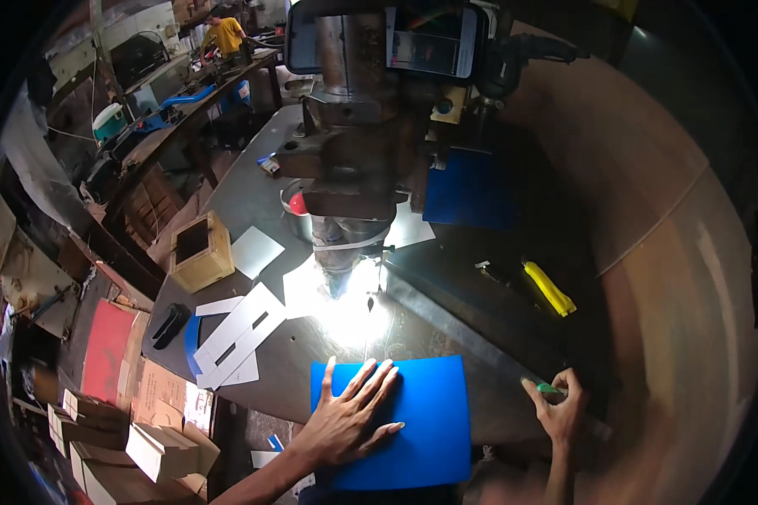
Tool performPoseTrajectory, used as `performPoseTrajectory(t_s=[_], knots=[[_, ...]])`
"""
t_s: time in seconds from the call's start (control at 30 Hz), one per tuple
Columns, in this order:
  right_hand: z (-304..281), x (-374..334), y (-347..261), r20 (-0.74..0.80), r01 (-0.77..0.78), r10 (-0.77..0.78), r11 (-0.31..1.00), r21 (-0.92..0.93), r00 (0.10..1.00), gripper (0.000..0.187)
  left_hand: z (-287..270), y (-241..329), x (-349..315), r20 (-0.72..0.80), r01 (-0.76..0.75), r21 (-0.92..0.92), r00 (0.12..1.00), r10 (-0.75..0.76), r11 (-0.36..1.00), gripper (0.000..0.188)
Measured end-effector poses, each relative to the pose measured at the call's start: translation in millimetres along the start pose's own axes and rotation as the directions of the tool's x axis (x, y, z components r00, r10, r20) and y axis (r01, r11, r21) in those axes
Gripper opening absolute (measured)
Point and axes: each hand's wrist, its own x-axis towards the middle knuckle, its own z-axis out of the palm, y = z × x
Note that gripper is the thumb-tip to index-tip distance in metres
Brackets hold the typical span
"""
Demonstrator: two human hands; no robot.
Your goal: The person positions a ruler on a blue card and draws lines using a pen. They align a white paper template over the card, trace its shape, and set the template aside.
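Note:
My left hand (345, 421) lies flat, fingers spread, on a smooth blue sheet (438, 412) at the near edge of the worktable. The fingertips reach the sheet's far edge, just short of a bright pool of light. Above that light hangs a heavy metal machine head (345, 160) with a thin pointed part (370, 303) at its lower end. To the right, my right hand (562, 408) is closed on a small green object (549, 388), mostly hidden by the fingers. A long flat metal bar (463, 328) runs diagonally from the machine toward this hand.
White cut pieces with slots (240, 335), a black stapler-like tool (171, 324) and a wooden box (202, 251) lie left. A yellow-handled cutter (549, 289) and another blue sheet (470, 189) are right. Cardboard boxes (164, 450) stand low left. A person (225, 36) is far back.

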Motion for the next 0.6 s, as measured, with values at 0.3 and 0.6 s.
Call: performPoseTrajectory(t_s=[0.3, 0.6], knots=[[11, 51, -4, -0.029, 0.291, -0.304, 0.931, -0.219, 0.952, 0.043, 0, 22, -51, -0.151, 0.531, 0.091, 0.844, -0.515, 0.843, 0.08], [2, 79, -4, 0.343, 0.225, -0.182, 0.97, -0.089, 0.921, 0.018, 10, 8, -51, -0.07, 0.451, -0.055, 0.888, -0.454, 0.891, 0.079]])
